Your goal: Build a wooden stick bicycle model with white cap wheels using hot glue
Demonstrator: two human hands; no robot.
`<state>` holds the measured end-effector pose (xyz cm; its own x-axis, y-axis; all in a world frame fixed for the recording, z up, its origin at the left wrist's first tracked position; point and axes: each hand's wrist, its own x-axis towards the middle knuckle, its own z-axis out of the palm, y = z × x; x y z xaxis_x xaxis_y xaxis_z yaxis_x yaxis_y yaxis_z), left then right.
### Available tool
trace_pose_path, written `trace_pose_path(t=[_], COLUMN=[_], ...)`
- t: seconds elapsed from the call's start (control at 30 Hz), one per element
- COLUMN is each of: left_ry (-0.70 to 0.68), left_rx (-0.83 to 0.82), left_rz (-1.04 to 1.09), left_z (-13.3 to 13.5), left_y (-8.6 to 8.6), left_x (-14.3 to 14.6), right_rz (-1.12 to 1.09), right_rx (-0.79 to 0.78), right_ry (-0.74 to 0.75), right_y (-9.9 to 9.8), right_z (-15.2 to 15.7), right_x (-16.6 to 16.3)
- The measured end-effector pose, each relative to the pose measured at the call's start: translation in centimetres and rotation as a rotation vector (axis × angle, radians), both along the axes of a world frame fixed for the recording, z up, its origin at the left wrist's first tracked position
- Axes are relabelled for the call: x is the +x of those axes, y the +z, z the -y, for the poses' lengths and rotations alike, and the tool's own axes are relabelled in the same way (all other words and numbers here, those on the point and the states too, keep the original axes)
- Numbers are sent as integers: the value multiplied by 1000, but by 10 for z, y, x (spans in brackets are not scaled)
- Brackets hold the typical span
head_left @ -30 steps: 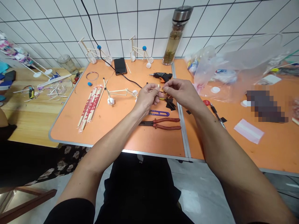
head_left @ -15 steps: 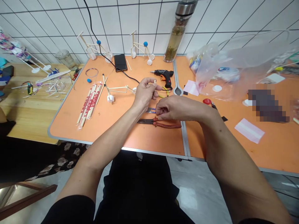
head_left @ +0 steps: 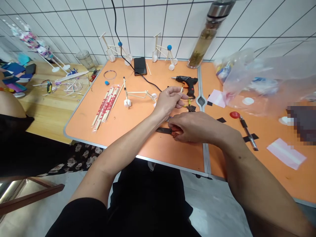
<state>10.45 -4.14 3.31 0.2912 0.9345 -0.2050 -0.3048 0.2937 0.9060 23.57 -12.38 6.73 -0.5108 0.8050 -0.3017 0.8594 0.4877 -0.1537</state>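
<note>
Over orange table, left hand pinches stick; right hand closes on pliers.

- A thin pale wooden stick is pinched upright in the left hand, raised above the orange table.
- The red-handled pliers are covered by the right hand, fingers curled onto the handles.
- A black glue gun is seen just behind, and wrapped chopsticks well to the left.
</note>
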Motion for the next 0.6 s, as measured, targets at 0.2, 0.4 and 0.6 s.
trace_pose_path(t=[0.2, 0.4, 0.6], left_ry=[-23, -43, 2], left_rx=[-11, -22, -34], left_rz=[-30, -26, -48], left_z=[0, 3, -3], left_y=[5, 10, 9], left_x=[-4, -5, -4], right_rz=[-40, -176, -266], right_rx=[83, -59, -134], right_ry=[37, -9, -84], right_y=[-2, 11, 22], right_z=[0, -6, -14], right_x=[8, 32, 63])
